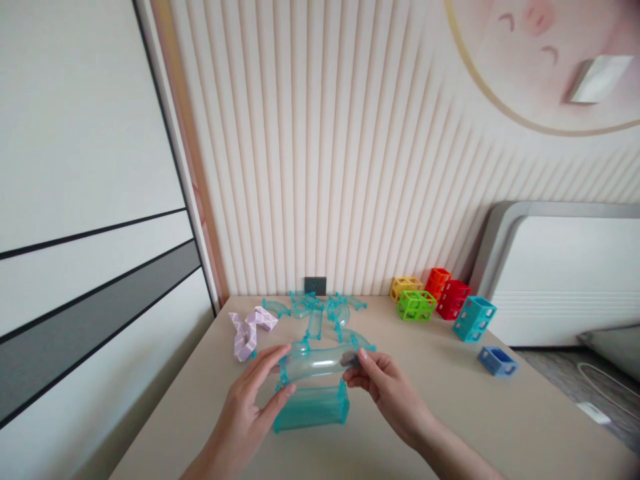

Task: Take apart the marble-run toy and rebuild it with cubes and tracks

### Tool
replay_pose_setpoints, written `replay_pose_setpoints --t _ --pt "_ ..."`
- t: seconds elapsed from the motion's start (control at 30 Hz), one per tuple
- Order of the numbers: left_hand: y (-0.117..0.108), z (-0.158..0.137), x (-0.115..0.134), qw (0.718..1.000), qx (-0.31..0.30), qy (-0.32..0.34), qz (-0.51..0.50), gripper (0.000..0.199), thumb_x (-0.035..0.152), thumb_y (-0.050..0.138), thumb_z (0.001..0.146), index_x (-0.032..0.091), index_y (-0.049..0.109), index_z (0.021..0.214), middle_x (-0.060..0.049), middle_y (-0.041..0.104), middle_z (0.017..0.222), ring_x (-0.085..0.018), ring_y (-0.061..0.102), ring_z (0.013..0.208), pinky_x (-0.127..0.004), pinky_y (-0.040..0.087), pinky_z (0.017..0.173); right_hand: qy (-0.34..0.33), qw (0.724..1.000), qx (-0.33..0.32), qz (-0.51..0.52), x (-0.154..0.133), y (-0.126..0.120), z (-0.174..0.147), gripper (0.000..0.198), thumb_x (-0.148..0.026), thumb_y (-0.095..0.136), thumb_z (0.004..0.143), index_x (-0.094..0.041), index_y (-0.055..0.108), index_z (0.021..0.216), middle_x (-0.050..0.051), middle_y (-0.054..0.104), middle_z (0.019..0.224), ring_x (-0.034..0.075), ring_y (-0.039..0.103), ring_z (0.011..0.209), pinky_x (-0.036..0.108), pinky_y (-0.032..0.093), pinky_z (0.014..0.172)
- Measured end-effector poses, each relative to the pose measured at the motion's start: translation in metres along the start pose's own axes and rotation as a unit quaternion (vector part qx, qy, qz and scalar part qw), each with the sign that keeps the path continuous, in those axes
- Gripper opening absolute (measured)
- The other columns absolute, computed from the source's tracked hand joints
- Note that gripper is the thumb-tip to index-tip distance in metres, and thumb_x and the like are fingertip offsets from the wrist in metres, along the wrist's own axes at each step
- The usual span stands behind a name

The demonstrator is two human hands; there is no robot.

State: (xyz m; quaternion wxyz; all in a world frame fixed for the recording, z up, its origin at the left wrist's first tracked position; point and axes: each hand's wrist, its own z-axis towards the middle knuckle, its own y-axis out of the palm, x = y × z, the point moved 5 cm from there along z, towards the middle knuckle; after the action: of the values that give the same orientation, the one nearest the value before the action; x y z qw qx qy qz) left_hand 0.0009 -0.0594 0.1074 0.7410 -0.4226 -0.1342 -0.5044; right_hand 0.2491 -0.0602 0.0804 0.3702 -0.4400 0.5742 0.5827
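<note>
- You hold the clear tube [320, 363] between both hands, roughly crosswise; handling it by its ends looks like the step in hand.
- Your left hand [245, 400] spreads around its left end, thumb lower, fingers higher.
- Your right hand [393, 393] pinches its right end, thumb on top; you can't tell what the dark patch showing through there is.
- Moving it likely calls for a light, even grip, since the plastic looks slick.
- Just nearer you, the teal tube [313, 408] lies on the table [425, 427].
- Beyond your hands, more teal pieces [315, 323] cluster near the socket [315, 286], the purple puzzle [245, 339] to their left.
- To your right stand coloured frames, the blue frame [497, 361] nearest.
- A ribbed wall [340, 167] backs the table, with a cabinet [85, 133] left and a headboard [565, 267] right.
</note>
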Motion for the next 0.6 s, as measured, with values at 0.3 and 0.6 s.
replay_pose_setpoints --t 0.3,0.6 --pt "-0.048 0.0 -0.059 0.996 0.047 -0.077 0.005 0.043 0.048 0.066 0.088 0.026 0.065 0.124 -0.006 0.071 0.126 -0.026 0.072 0.11 -0.037 0.06 0.094 -0.068 0.956 0.002 -0.284 0.001 -0.04 0.027 0.059 -0.068 0.056 0.087 -0.014 0.077 0.091 0.009 0.073 0.079 0.021 0.065 0.075 0.034 0.051 0.073" --pt "-0.023 0.039 -0.077 0.974 0.063 0.085 0.202 0.035 0.043 0.056 0.096 0.025 0.062 0.125 -0.008 0.071 0.121 -0.025 0.069 0.112 -0.041 0.056 0.1 -0.164 0.732 -0.113 -0.652 0.013 0.006 0.101 0.045 -0.021 0.065 0.085 -0.024 0.063 0.13 0.013 0.057 0.136 0.021 0.07 0.094 0.035 0.053 0.091"
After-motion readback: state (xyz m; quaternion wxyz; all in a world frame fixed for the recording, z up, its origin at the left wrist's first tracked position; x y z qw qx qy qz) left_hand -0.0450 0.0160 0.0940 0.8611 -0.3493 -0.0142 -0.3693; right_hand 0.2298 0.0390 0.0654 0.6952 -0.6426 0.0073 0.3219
